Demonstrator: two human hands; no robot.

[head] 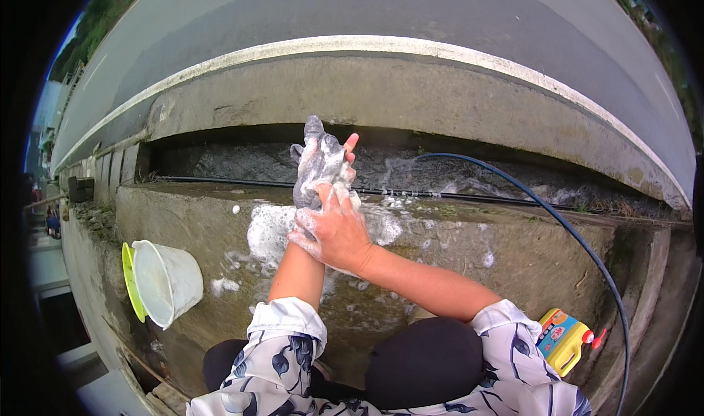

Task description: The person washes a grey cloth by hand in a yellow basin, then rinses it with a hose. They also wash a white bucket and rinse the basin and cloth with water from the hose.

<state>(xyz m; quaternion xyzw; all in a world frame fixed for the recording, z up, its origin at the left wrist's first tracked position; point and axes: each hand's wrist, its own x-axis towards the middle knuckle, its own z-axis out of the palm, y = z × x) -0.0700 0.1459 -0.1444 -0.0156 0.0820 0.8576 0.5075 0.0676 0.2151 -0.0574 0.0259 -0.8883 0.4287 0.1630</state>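
Note:
A grey cloth (313,168), wet and covered in white suds, is bunched in my left hand (344,166), which is stretched out over the edge of a roadside channel. Foam hides much of that hand, though a few fingertips show on its right side. My right hand (335,229), also soapy, lies across the left hand and wrist at the cloth's lower end; whether its fingers grip the cloth does not show clearly. White foam (271,234) is spread on the wet concrete just below.
Water runs in the channel (236,160), with a black pipe (467,197) along it. A blue hose (577,237) curves down the right side. A white bucket (179,284) and a yellow-green basin (131,284) lie tipped at left. A yellow detergent jug (566,342) is at lower right.

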